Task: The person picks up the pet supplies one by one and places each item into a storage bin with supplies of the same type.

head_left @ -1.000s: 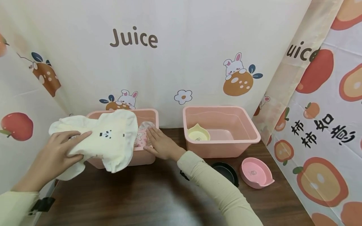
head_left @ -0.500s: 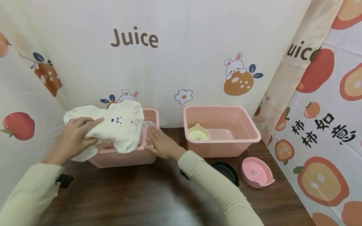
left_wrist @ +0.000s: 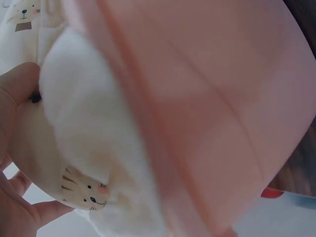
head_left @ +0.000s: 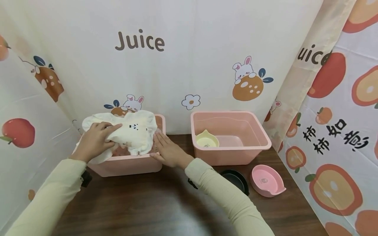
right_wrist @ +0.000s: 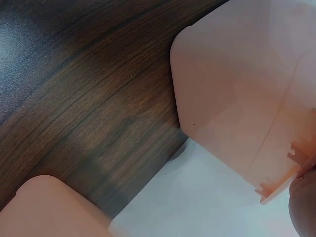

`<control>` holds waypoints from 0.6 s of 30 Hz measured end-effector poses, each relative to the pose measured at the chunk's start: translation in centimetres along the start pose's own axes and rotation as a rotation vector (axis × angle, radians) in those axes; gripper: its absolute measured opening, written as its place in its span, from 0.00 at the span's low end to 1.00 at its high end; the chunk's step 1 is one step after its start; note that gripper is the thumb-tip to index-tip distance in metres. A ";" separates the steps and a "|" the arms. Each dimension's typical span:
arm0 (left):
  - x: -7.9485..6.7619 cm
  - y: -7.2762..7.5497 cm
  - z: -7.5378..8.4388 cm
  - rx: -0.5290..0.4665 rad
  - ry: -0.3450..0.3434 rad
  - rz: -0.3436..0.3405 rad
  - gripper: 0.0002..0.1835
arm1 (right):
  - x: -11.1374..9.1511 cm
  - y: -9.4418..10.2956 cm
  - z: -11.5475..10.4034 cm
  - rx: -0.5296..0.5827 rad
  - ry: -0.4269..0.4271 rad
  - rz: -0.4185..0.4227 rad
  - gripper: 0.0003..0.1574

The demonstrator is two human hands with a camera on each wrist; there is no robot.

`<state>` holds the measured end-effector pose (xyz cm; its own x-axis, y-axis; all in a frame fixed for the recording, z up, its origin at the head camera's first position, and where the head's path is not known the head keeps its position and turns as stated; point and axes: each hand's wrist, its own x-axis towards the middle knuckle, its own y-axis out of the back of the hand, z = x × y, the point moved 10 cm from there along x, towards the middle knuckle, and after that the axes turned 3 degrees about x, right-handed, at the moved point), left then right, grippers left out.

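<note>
A cream cloth with wavy edges and small animal faces, possibly a baby bib, lies over the open top of the left pink bin. My left hand pinches its left part, thumb below and fingers on top. In the left wrist view, a fold of the cloth hangs beside the bin wall. My right hand rests at the bin's right front corner, its fingers extended over the rim and touching or close to the cloth. The cloth hides most of the bin's inside.
To the right stands a second pink bin with a pale yellow dish inside. A black dish, partly behind the right sleeve, and a pink dish sit on the dark wooden table. Printed curtains surround the table.
My left hand has carried the cloth rightward, from the bin's left front to over its opening. The cloth now covers the pink printed item inside. My right hand has stayed at the rim.
</note>
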<state>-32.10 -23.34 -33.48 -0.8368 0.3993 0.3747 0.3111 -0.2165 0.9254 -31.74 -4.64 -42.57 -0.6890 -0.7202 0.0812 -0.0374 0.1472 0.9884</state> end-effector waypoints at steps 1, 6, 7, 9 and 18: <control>0.1 -0.5 -0.1 0.003 0.010 -0.018 0.36 | 0.0 0.0 0.0 -0.001 0.001 0.001 0.49; 0.4 -2.6 -0.4 -0.007 0.044 -0.099 0.36 | 0.1 0.0 -0.2 -0.022 0.019 0.024 0.49; 0.5 -2.9 -0.4 -0.013 0.045 -0.107 0.36 | 0.1 0.0 -0.2 -0.028 0.021 0.028 0.49; 0.6 -3.5 -0.4 -0.019 0.044 -0.119 0.35 | 0.1 0.0 -0.2 -0.032 0.020 0.029 0.49; 1.0 -5.5 -0.2 -0.038 0.084 -0.223 0.36 | 0.1 -0.1 0.0 -0.022 0.009 0.003 0.48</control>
<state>-34.68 -21.92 -38.22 -0.9180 0.3654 0.1542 0.0989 -0.1655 0.9812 -31.78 -4.76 -42.67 -0.6823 -0.7261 0.0854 -0.0191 0.1345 0.9907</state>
